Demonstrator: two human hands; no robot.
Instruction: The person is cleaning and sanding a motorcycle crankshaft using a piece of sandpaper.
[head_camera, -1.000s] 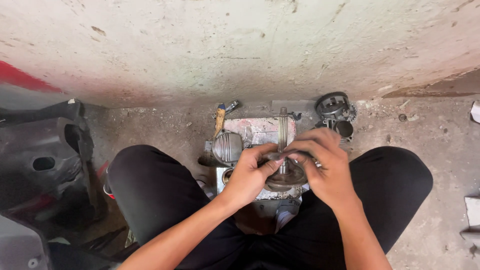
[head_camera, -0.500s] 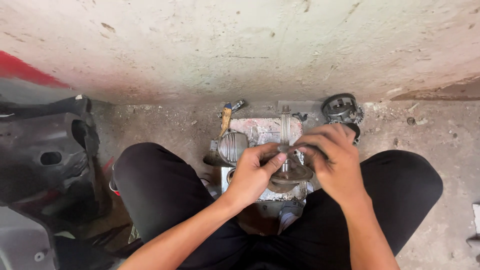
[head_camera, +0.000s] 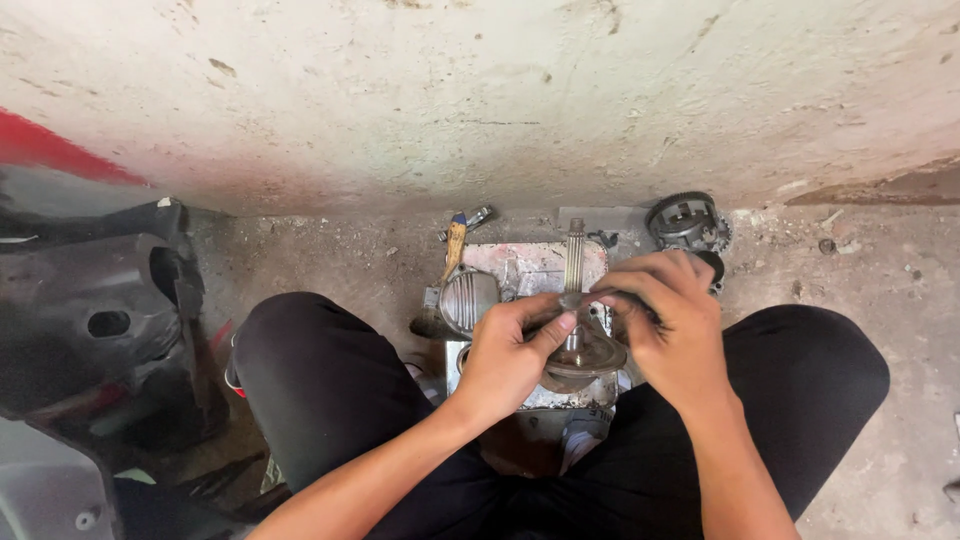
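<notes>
1. A black plastic panel (head_camera: 90, 320) lies on the floor at far left.
2. A ribbed metal cover (head_camera: 468, 298) sits beside a brush (head_camera: 455, 245).
3. The left hand (head_camera: 505, 355) and right hand (head_camera: 668, 325) meet between the knees, fingers closed around a splined shaft (head_camera: 574, 255) standing on a metal disc (head_camera: 590, 355).
4. A gear (head_camera: 685, 220) rests by the wall.

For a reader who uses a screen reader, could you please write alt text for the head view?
Seen from above, a crouching person's left hand and right hand grip a round metal part with a splined shaft over a metal tray on the concrete floor. A toothed gear part lies by the wall.
</notes>
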